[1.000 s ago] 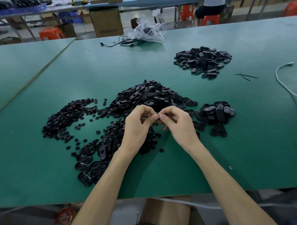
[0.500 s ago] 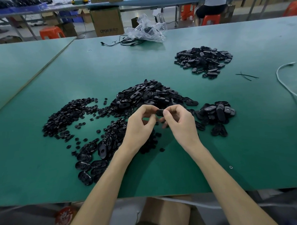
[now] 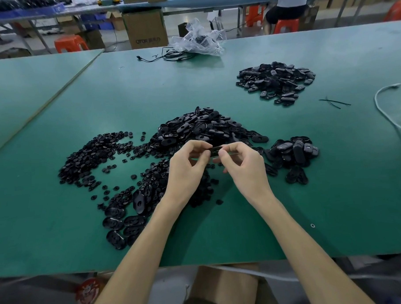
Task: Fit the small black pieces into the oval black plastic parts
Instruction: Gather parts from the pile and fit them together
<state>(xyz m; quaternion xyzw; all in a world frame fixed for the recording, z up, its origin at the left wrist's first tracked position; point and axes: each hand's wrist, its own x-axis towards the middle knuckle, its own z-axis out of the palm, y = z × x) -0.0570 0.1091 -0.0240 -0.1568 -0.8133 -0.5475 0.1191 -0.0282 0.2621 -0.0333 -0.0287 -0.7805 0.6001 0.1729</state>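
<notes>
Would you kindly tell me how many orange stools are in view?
4 orange stools: one far left; one beside the seated person; one beneath them; one cut off at right edge; more may be hidden.

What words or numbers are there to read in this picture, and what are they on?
"QTOR": on the front of the brown cardboard box beyond the table; the marks after it are too blurred to read.
Red round thing below the table's near edge: white marks, too blurred to read.
Oval black part being held: no writing shows.
</notes>
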